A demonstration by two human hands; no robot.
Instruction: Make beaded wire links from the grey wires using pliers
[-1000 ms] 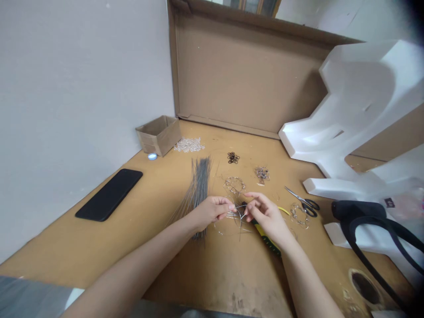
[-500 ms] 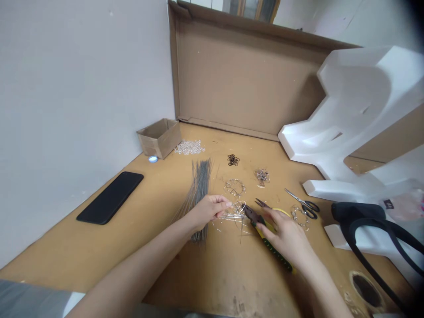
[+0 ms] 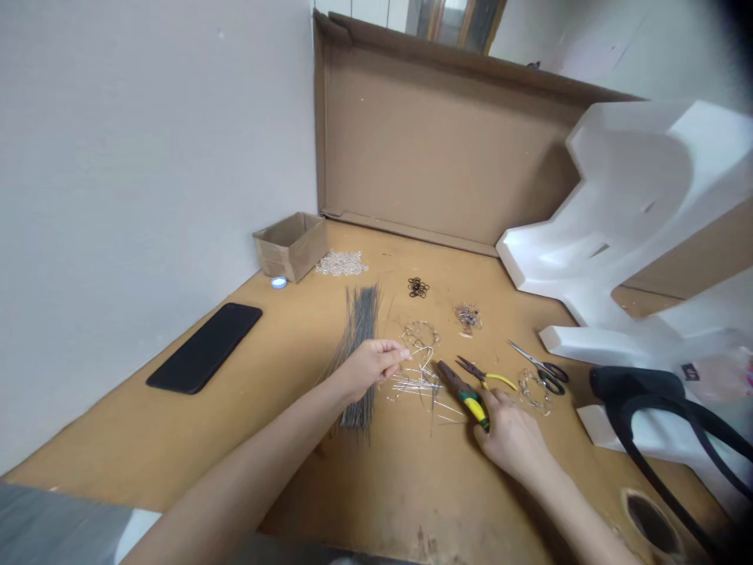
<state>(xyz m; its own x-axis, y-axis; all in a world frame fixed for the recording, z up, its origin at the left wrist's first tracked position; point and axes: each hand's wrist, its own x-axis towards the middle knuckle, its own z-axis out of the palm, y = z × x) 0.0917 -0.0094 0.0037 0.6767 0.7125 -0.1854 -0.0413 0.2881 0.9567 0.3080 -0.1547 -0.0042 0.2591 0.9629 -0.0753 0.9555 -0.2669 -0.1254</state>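
Between thumb and forefinger, my left hand [image 3: 376,367] pinches a thin bent wire [image 3: 427,351] whose curved end points right. Below that hand lies a bundle of straight grey wires [image 3: 360,329]. My right hand [image 3: 511,430] is closed round the handles of yellow-and-green pliers [image 3: 462,386]; the palm hides the lower handles. The jaws point up and left, a short way from the bent wire. Cut silvery wires [image 3: 415,384] lie under and beside it. Small yellow-handled needle-nose pliers [image 3: 483,374] rest just beyond my right fingers.
Scissors [image 3: 540,367] and a wire ring [image 3: 534,391] lie to the right, another ring [image 3: 420,335] in the middle. Farther back are black rings [image 3: 418,288], clear rings [image 3: 342,263] and a cardboard box [image 3: 292,247]. A phone [image 3: 205,348] lies left; white foam [image 3: 635,196] stands right.
My right hand has closed round the pliers' handles and moved slightly down and right, drawing the jaws away from the bent wire. My left hand keeps its pinch. The view has shifted slightly.
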